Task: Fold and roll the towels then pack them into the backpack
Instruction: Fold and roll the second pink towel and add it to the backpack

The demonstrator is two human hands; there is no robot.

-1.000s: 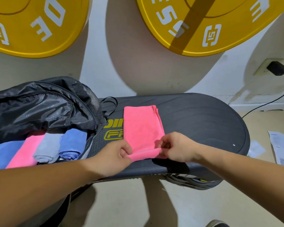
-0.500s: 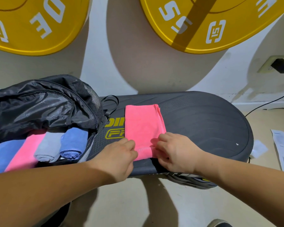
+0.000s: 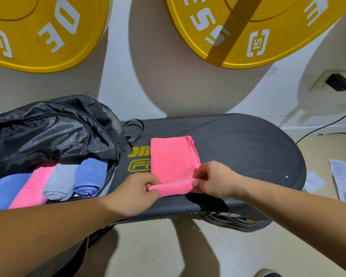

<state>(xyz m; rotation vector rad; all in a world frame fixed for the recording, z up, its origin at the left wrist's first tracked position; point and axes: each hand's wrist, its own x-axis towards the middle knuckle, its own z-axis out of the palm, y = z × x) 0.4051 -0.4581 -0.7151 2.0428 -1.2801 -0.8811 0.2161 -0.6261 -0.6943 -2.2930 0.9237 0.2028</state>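
Pinching rolled near edge of pink towel [image 3: 173, 158]: left hand [image 3: 136, 191], right hand [image 3: 216, 179], fingers curled.

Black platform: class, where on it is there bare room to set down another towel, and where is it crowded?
Free: the wide patch between the pink towel and the rounded right end of the platform; a narrow strip behind the towel. Crowded: the left end under the backpack, and the near edge, where left hand and right hand pinch the towel's roll.
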